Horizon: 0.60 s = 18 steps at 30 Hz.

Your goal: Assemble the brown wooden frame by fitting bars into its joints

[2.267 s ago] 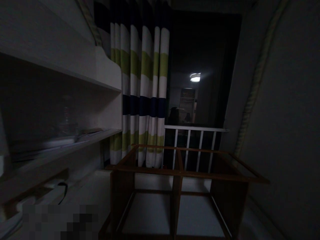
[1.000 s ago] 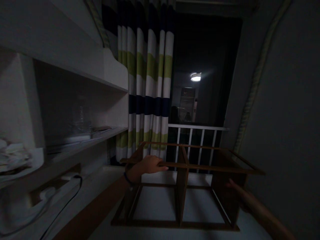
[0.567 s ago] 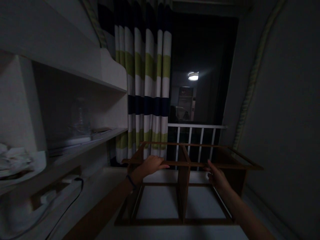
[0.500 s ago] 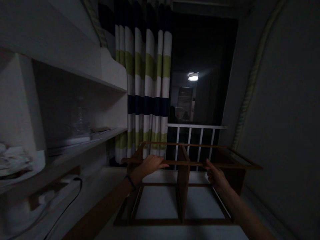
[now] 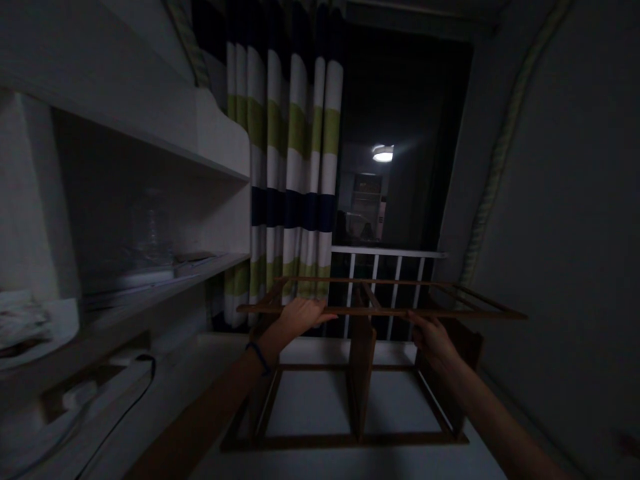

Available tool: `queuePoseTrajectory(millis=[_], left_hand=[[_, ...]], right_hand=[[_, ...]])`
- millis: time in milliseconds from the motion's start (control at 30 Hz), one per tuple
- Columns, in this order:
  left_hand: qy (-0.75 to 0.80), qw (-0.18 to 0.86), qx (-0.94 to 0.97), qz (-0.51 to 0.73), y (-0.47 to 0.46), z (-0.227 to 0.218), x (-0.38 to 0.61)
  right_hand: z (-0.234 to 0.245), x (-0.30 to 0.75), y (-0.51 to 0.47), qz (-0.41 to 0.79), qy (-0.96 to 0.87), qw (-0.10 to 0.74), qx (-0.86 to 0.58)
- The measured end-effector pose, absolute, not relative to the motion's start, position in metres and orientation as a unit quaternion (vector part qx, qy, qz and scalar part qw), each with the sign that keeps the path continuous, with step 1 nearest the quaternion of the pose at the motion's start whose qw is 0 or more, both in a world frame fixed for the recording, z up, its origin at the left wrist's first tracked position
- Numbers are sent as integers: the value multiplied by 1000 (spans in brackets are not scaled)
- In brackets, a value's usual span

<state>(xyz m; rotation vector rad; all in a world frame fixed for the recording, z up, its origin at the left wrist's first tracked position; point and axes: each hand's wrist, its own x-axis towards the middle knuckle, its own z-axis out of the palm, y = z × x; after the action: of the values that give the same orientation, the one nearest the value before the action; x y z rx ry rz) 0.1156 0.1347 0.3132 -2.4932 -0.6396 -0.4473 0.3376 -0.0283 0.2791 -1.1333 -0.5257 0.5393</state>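
My left hand [image 5: 301, 316], a dark band on its wrist, is closed over the front rail of a brown wooden frame [image 5: 370, 311]. Farther right along that rail, my right hand [image 5: 433, 337] grips it from below, thumb side up. The frame is raised off the upright boards, and a gap shows above the middle board [image 5: 362, 367]. A right side board [image 5: 453, 363] stands partly behind my right hand. Below, a matching base frame [image 5: 310, 441] lies on a white surface. Dim light hides the joints.
A white shelf unit [image 5: 223, 143] on the left holds a clear plastic item [image 5: 151, 233] and papers. Under it are a power strip [image 5: 113, 380] and a black cable [image 5: 131, 403]. A striped curtain [image 5: 295, 210], a window and a white railing [image 5: 390, 253] are behind.
The top frame has risen from the upright boards, opening a gap, with both my hands still on its front rail. The view has shifted slightly.
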Motion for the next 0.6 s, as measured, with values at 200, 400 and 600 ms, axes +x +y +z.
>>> queuePoseTrajectory(millis=[200,400,600], left_hand=[[-255,271,-900,-229,126,320,120],[-280,212,-884,-308,98,324,142],[-257,114,-868,-408,59,340,170]], right_hand=[[310,334,-41,214,-257,796,-505],[344,309,-49,156,-303,792,-507],[377,284,-56,-81,-401,746,-525]])
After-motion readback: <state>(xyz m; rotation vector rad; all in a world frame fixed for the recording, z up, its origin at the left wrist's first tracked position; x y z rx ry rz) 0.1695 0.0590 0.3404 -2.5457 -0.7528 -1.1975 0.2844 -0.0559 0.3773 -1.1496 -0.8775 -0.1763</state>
